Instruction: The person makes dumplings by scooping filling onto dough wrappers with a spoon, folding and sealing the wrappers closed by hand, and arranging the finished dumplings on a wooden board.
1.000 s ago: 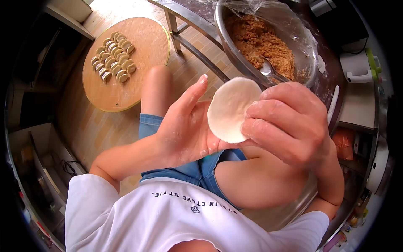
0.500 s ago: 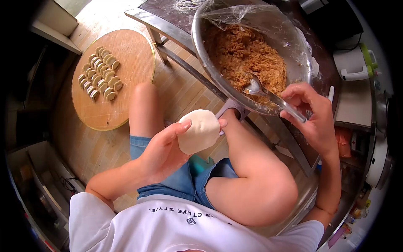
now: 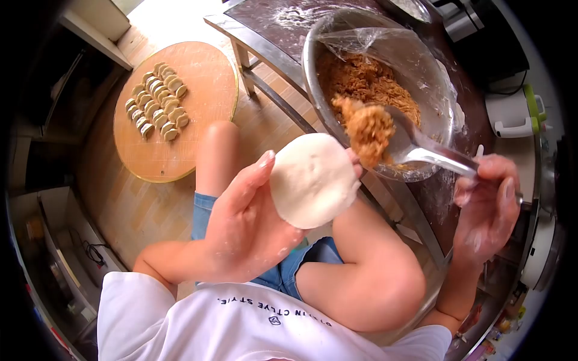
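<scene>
Tan tiled floor point(image 3: 135, 210), dark-topped table point(image 3: 271, 33), bright light beyond point(image 3: 171, 21)

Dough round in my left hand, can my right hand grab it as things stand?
Probably not easily: the right hand holds the spoon, heaped with brown mixture, though the gap towards the dough round looks otherwise open.

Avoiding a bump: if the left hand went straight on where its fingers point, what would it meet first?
Most likely the filling on the spoon, just past the left hand in the picture. Depth is unclear, so it might pass beneath and meet the metal bowl instead.
</scene>
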### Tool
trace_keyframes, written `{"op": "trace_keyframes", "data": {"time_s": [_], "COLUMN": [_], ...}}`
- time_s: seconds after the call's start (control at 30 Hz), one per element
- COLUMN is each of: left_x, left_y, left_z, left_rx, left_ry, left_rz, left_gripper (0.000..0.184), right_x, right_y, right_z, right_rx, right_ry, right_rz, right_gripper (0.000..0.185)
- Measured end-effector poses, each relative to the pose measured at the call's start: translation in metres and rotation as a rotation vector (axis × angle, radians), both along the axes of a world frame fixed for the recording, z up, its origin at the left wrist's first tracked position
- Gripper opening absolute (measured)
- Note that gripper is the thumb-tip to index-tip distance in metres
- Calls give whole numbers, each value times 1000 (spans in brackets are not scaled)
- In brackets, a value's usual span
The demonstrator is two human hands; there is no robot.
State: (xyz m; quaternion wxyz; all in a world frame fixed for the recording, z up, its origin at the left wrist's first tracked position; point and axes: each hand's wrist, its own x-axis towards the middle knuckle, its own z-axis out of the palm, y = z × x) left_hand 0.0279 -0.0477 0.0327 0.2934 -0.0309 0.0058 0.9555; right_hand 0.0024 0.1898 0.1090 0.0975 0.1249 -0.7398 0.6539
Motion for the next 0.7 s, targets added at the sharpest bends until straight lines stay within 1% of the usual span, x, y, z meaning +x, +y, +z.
{"op": "trace_keyframes", "data": {"time_s": [0.03, 0.1, 0.13, 0.2, 0.37, 0.53, 0.6, 0.7], "left_x": [-2, -7, -9, -12, -12, -19, -17, -16], "left_y": [1, 5, 8, 15, 9, 7, 10, 8], "left_z": [3, 17, 22, 27, 16, 3, 3, 6], "left_rx": [37, -88, -126, -106, -122, -135, -164, -202], "left_ry": [10, -42, -78, -162, -124, -101, -100, -69], "left_rz": [10, 0, 7, 76, 17, 14, 33, 29], "left_gripper": [54, 49, 47, 45, 42, 38, 38, 38], "right_x": [8, 17, 20, 21, 21, 37, 37, 29], "right_y": [-2, -10, -10, -8, 0, -2, -1, -1], "right_z": [-5, -8, -17, -19, -19, -13, -10, -4], "right_rx": [-16, 75, 160, 421, 1036, 1056, 985, 752], "right_ry": [12, 4, 93, 355, 1044, 826, 786, 771], "right_rz": [34, 213, 188, 278, 465, 466, 408, 253], "right_gripper": [40, 35, 37, 30, 14, 15, 18, 27]}}
